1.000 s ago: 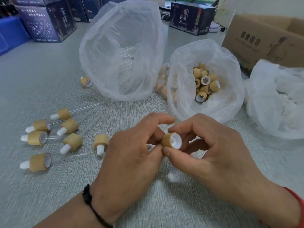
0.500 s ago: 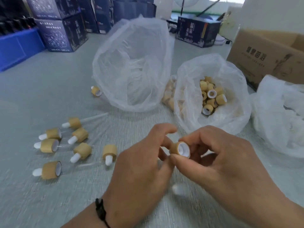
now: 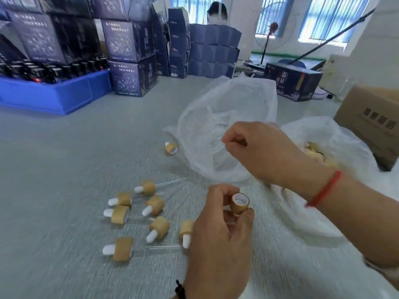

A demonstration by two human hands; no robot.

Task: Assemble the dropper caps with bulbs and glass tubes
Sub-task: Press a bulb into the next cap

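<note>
The right hand (image 3: 265, 149) has left the cap (image 3: 239, 203) and is now reaching into the clear bag (image 3: 216, 117) at frame centre, fingers curled; whether they are pinching a glass tube is unclear. The left hand (image 3: 218, 236) is gripping the cap at lower centre. The cap bag (image 3: 336, 139) is partly hidden behind the right wrist.

Glass tube in the right hand (image 3: 257, 145) too faint to confirm, bag of caps (image 3: 319, 156) mostly hidden behind the right forearm, left hand (image 3: 218, 240) cut off at bottom edge, finished droppers (image 3: 138, 212) motion-blurred
</note>
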